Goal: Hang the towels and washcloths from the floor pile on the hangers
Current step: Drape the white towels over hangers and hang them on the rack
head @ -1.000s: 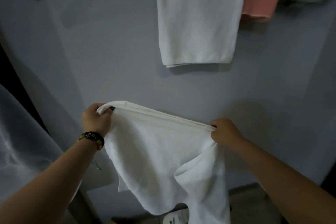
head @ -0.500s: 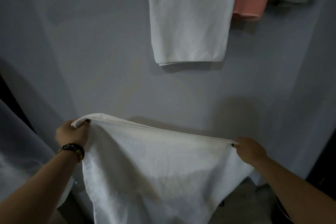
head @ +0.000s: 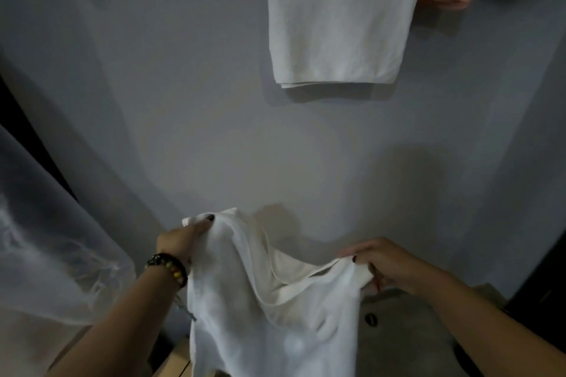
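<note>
Two hands hold one white towel (head: 269, 309) low before the wall: the left hand (head: 180, 239) pinches its top corner, the right hand (head: 386, 263) grips the opposite edge. Best to draw both corners level and taut before lifting it hanger-ward, left of the hung white towel (head: 337, 15).

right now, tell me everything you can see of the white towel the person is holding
The white, soft-looking cloth towel hangs in front of the person, low against the grey wall. The left hand pinches its top corner, held higher; the right hand has its grip on the other end of the top hem. Between them the hemmed edge sags and folds into a loose pocket. The rest drapes down, creased, running out of view at the bottom.
</note>
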